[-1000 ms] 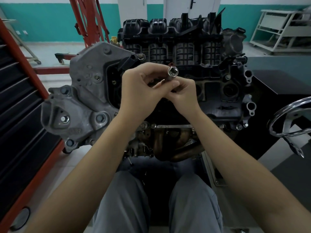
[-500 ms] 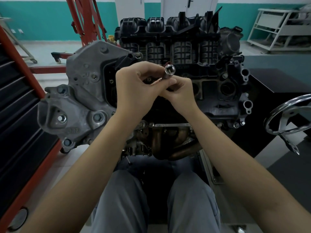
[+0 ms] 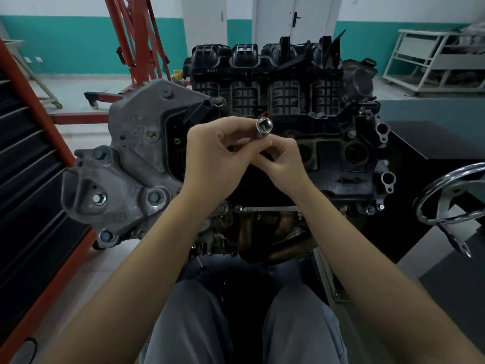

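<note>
A short chrome socket [image 3: 263,127] points its open end up toward me, held above the middle of a car engine [image 3: 328,153]. My left hand [image 3: 215,158] pinches its shaft with curled fingers from the left. My right hand [image 3: 284,160] grips the lower end from the right, and that end is hidden in my fingers. Both hands meet in front of the engine's dark top face. A grey cast bracket [image 3: 123,174] with several bolts forms the engine's left side.
A black ribbed intake manifold [image 3: 265,74] rises behind my hands. A red engine hoist [image 3: 133,43] stands at the back left, a red tool cabinet [image 3: 29,179] at the left edge. A chrome handwheel [image 3: 451,195] juts at the right. My knees [image 3: 244,324] lie below the rusty exhaust manifold [image 3: 265,232].
The socket has tipped a little so its open end faces me more squarely. Both hands stay together at the same spot on the engine.
</note>
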A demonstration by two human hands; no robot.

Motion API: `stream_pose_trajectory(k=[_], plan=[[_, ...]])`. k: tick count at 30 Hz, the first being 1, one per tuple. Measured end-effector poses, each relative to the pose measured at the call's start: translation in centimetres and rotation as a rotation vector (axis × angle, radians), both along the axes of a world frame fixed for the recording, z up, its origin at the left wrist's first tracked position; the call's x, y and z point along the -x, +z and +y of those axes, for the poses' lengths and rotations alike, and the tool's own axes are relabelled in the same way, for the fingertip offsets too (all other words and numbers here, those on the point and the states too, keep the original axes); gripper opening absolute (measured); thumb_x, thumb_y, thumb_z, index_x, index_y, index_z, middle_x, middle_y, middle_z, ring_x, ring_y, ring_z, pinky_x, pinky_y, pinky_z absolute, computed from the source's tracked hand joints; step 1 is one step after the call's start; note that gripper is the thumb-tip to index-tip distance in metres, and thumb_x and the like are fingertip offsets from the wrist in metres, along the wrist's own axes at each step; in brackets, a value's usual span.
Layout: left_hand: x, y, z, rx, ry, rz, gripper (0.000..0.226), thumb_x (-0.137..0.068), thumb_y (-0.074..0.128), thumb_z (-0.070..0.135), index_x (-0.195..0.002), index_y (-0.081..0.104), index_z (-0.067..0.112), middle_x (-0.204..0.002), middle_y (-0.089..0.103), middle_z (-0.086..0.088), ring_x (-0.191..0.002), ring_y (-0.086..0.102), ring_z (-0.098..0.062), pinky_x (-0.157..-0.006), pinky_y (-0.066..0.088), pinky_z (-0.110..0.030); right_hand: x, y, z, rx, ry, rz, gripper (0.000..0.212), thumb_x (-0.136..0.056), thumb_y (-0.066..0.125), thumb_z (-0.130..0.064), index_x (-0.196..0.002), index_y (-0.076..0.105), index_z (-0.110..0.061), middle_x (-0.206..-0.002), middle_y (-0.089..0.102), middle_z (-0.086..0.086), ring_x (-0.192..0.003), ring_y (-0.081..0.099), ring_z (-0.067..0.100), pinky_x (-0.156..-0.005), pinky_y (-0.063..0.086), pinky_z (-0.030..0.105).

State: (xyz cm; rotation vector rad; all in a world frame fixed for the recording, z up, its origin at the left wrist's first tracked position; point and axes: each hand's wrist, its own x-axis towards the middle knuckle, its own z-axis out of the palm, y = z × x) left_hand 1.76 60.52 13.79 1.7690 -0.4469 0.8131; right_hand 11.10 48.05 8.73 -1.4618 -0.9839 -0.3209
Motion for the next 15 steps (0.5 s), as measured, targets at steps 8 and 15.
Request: stream_pose_trajectory(k=[8, 15], plan=[[-0.12, -0.05, 0.08, -0.001, -0.019, 0.01, 0.024, -0.074, 0.078, -0.002, -0.092, 0.07, 0.011, -0.089, 0.072, -0.004, -0.088, 0.071, -0.015, -0.084, 0.057, -0.033, -0.15, -0.18, 0.36, -0.035, -0.057, 0.045, 0.012, -0.077, 0.073, 0.007, -0.089, 0.07, 0.007, -0.085, 0.071, 0.015, -0.081, 0.069, 0.02, -0.077, 0.054, 0.029], [0.1, 0.07, 0.36, 0.051, -0.153, 0.032, 0.028, -0.08, 0.069, -0.01, -0.104, 0.068, 0.003, -0.096, 0.072, -0.012, -0.094, 0.071, -0.021, -0.087, 0.056, -0.037, 0.15, 0.02, 0.35, 0.033, -0.039, 0.005, 0.029, -0.082, 0.064, 0.007, -0.096, 0.066, -0.019, -0.083, 0.07, -0.024, -0.083, 0.065, -0.005, -0.076, 0.048, 0.012]])
